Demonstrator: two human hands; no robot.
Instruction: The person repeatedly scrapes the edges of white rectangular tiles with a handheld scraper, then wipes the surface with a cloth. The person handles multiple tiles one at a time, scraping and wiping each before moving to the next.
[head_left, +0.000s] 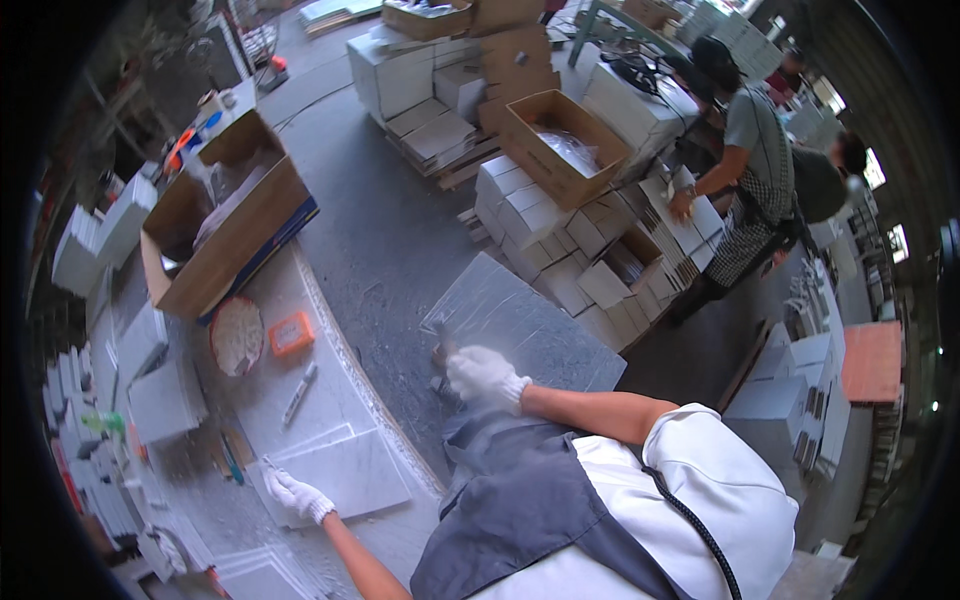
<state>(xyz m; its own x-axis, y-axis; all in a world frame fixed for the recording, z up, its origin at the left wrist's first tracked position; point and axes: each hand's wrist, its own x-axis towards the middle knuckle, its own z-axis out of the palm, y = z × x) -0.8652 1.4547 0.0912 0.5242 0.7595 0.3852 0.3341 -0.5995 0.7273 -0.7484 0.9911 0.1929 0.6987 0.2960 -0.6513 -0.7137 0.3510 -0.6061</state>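
Note:
My left hand (pixel 298 492), in a white glove, rests with fingers stretched out on the left edge of a thin grey stone tile (pixel 350 475). The tile lies on the worktable at my left. My right hand (pixel 483 378), also gloved in white, is closed in front of my dark apron. A small tool with a brown part (pixel 441 348) juts from its fingers; motion blur hides its exact kind. Beyond the right hand is a dusty, scratched grey slab (pixel 530 315). A white marker (pixel 300 393) lies on the worktable past the tile.
A bowl of white material (pixel 237 336) and an orange box (pixel 291 334) sit near a large open carton (pixel 225 215). More tiles (pixel 168 398) stand at far left. Across the aisle, a co-worker (pixel 752 150) handles tiles by stacked boxes (pixel 560 240) and an open carton (pixel 565 150).

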